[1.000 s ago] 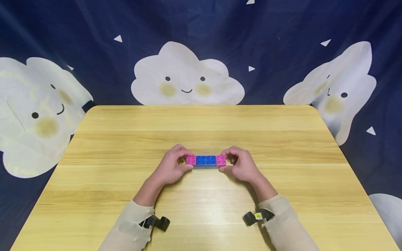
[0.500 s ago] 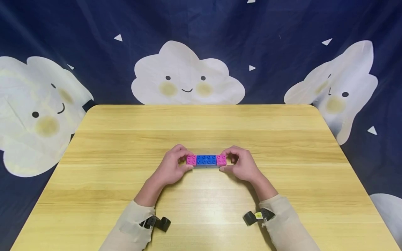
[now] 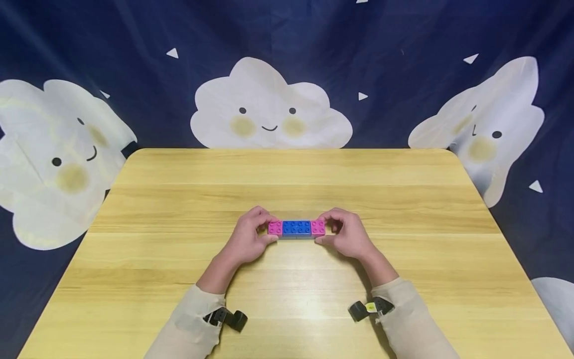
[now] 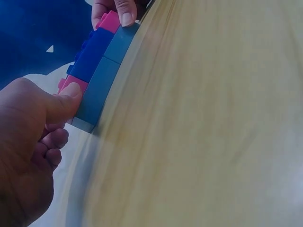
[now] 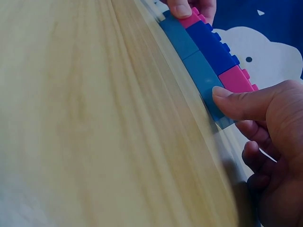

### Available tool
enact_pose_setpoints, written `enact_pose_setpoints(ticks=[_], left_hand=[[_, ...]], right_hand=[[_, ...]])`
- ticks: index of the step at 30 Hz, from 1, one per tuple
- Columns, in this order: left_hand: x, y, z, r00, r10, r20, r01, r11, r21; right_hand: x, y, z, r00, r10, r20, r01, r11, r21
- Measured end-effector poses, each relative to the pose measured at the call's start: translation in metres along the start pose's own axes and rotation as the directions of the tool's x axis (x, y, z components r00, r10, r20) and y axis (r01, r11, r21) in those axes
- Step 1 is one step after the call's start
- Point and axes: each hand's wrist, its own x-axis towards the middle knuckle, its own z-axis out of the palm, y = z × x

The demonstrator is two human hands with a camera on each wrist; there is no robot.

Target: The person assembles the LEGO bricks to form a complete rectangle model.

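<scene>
On the table lies a two-layer row of toy building bricks. Its top layer has a long blue brick [image 3: 297,228] between a left pink brick [image 3: 275,228] and a right pink brick [image 3: 318,228]. Two grey-blue bricks [image 4: 98,90] laid end to end form the bottom layer. My left hand [image 3: 249,237] pinches the left end, thumb on the near side and a finger on the far side. At the other end my right hand [image 3: 347,233] pinches in the same way, its thumb pressing the near face in the right wrist view.
The wooden table [image 3: 179,199] has rounded far corners. A dark blue curtain [image 3: 381,40] with printed white clouds hangs behind it. Each wrist wears a small black camera, the left camera [image 3: 237,320] and the right camera [image 3: 358,311], over beige sleeves.
The whole scene shifts slightly right in the head view, hands, bricks and background together. Both hands keep their pinch on the brick row.
</scene>
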Motion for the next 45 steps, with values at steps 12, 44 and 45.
enact_pose_setpoints(ticks=[12, 44, 45], left_hand=[[-0.0023, 0.0027, -0.0008, 0.998, -0.06, 0.037, 0.059, 0.997, 0.039], [-0.0015, 0.006, -0.0011, 0.997, -0.063, 0.045, 0.059, 0.995, 0.082], [-0.0013, 0.0057, -0.0016, 0.997, -0.065, 0.049, 0.061, 0.994, 0.089]], right_hand=[[0.0012, -0.0017, 0.0019, 1.0, 0.005, 0.019, -0.004, 1.0, -0.017], [0.0011, -0.0061, -0.0011, 1.0, -0.011, 0.018, 0.013, 0.996, -0.089], [0.0014, -0.006, -0.0018, 1.0, -0.016, 0.022, 0.018, 0.996, -0.091]])
